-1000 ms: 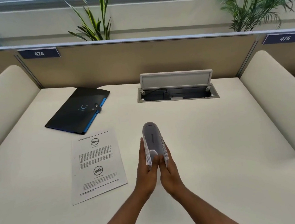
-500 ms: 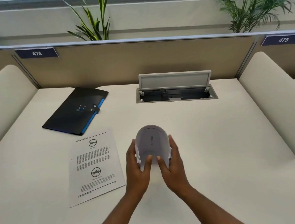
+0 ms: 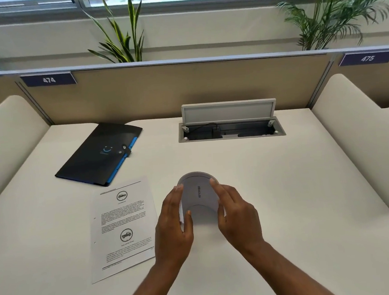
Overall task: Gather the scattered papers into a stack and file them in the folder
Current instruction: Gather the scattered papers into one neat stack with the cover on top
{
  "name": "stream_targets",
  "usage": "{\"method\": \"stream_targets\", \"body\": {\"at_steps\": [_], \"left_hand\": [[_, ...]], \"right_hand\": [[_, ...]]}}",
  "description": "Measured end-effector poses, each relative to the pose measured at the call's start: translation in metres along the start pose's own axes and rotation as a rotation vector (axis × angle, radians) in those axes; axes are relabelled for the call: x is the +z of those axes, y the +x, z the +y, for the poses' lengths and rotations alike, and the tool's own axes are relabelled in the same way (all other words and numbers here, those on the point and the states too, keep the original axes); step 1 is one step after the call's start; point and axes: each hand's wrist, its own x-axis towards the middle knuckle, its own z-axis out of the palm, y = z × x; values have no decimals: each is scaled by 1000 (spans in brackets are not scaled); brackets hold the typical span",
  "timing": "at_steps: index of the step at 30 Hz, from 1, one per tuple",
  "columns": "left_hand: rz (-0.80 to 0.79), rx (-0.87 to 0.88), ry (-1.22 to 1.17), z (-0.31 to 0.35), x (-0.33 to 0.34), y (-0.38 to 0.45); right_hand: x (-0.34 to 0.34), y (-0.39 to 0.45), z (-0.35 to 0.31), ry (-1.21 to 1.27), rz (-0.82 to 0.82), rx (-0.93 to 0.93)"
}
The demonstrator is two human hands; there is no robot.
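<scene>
Paper stack (image 3: 198,192): bowed into an arch and held upright on the desk (image 3: 285,186), between both hands.
Left hand (image 3: 173,228): the stack's left edge is gripped by curled fingers and thumb.
Right hand (image 3: 237,216): the right edge is pressed by fingers.
Loose sheet (image 3: 123,227): laid flat, just left of the left hand.
Folder (image 3: 98,153): closed, beyond the sheet.

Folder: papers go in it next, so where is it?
Head view: the folder lies closed on the desk's far left, beyond the loose sheet.
</scene>
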Motion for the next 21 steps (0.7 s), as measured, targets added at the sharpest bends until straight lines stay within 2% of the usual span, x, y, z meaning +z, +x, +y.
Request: {"method": "stream_targets", "body": {"at_steps": [5, 21], "left_hand": [[-38, -24, -2, 0, -4, 6], [-76, 7, 45, -5, -16, 11]], "right_hand": [[-6, 7, -3, 9, -64, 56], [-2, 12, 6, -50, -59, 50]]}}
